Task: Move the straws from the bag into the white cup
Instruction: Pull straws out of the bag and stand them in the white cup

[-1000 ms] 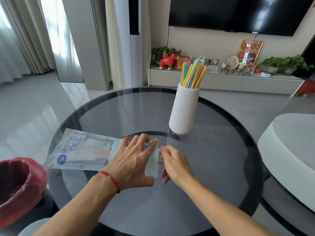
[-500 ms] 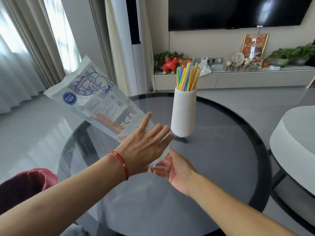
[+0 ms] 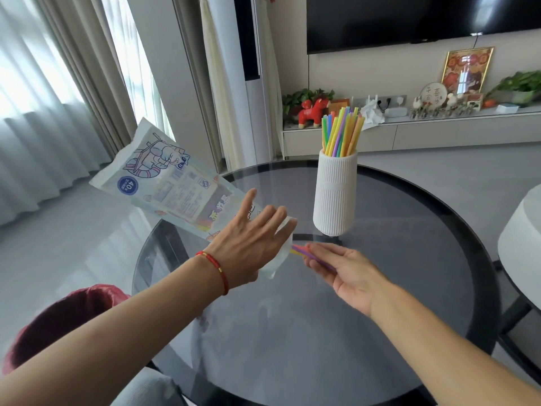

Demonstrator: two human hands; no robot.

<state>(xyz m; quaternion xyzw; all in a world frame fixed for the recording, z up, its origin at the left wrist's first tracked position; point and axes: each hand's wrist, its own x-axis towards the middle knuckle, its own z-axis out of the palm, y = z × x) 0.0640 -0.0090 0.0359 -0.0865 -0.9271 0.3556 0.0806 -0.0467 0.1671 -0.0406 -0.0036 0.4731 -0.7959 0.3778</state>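
Observation:
My left hand [image 3: 251, 247] holds the printed straw bag [image 3: 167, 183] tilted in the air, its open mouth pointing down to the right; the fingers lie spread over the bag's lower end, the thumb hidden beneath. A few coloured straws [image 3: 304, 252] stick out of the bag's mouth and lie across the fingers of my right hand [image 3: 345, 273], which is palm-up just below the opening. The ribbed white cup [image 3: 335, 194] stands upright on the glass table beyond the hands, with several coloured straws [image 3: 341, 133] standing in it.
The round dark glass table [image 3: 395, 303] has a black rim. A red bag-like bin [image 3: 58, 326] sits at lower left. A white round seat [image 3: 524, 247] stands at the right. A TV shelf with ornaments runs along the far wall.
The bag went from lying flat on the table to held up and tilted. Straws have slid out of its mouth onto my right hand, which has turned palm-up.

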